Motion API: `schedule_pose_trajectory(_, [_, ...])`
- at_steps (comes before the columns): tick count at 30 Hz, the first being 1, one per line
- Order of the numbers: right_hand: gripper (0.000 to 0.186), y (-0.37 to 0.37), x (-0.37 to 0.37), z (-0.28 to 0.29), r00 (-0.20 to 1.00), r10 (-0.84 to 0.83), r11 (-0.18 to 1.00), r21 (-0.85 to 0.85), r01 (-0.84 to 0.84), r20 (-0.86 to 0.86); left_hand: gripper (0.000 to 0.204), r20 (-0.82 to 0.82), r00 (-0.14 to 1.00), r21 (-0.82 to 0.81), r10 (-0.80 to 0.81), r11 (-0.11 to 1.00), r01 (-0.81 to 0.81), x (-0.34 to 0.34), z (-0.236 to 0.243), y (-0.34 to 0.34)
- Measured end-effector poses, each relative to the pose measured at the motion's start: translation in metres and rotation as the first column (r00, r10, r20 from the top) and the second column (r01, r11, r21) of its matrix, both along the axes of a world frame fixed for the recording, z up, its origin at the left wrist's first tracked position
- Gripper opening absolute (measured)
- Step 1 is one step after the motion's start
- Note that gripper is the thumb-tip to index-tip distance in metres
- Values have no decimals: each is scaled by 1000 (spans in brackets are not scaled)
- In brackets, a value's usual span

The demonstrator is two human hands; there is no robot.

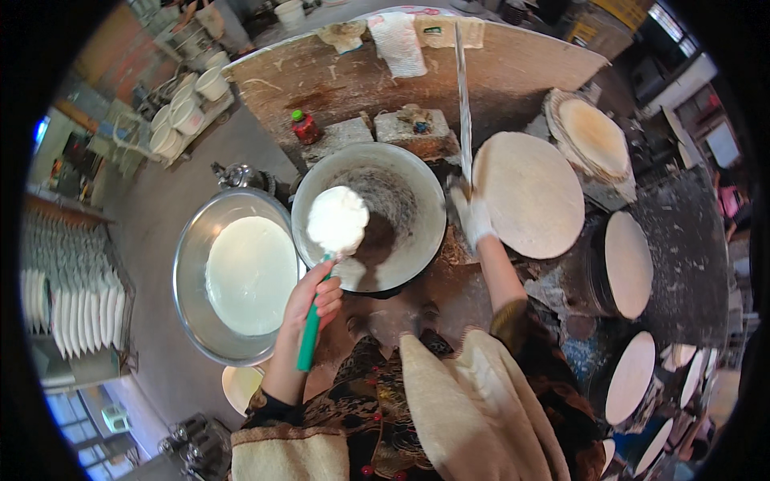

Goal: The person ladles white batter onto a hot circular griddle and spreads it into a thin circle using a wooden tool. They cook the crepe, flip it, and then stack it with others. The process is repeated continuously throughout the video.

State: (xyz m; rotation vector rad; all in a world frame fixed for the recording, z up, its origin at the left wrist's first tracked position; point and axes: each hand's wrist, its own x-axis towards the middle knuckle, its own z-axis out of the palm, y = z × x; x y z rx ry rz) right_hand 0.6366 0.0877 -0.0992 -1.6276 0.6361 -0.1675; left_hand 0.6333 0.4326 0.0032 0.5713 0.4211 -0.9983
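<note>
My left hand (311,298) is wrapped round the green handle of a ladle (308,341). White, thick-looking batter (338,220) fills its bowl, held over a wide grey metal pan (423,216) with a dark, scorched-looking inside. To the left, a steel basin (189,280) contains a pool of white batter (249,276). My right hand (468,210), in a white glove, grips the lower end of a long, thin, blade-like metal strip (462,96) that points away from me. Just right of that hand lies a large pale round disc (529,196); I cannot tell its kind.
Behind the pan rise a curved wooden board (321,72), bricks (413,132) and a red bottle with a green cap (304,127). A stack of pale flat rounds (592,136) sits far right, above a drum with a pale top (628,264). White buckets (188,116) stand far left.
</note>
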Motion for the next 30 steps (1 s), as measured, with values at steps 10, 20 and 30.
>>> schedule_pose_trajectory(10, [39,58,-144,-12,980,185,760,642,-99,-68,42,26,993,-58,-118,991,119,27,-49,-120])
schedule_pose_trajectory(20, [35,59,-122,-29,976,8,858,503,104,-217,13,473,841,446,-262,894,28,106,-124,-173])
schedule_pose_trajectory(30, [47,70,-136,-6,962,22,994,-96,-50,-274,48,366,-454,579,-812,581,-572,186,-112,-79])
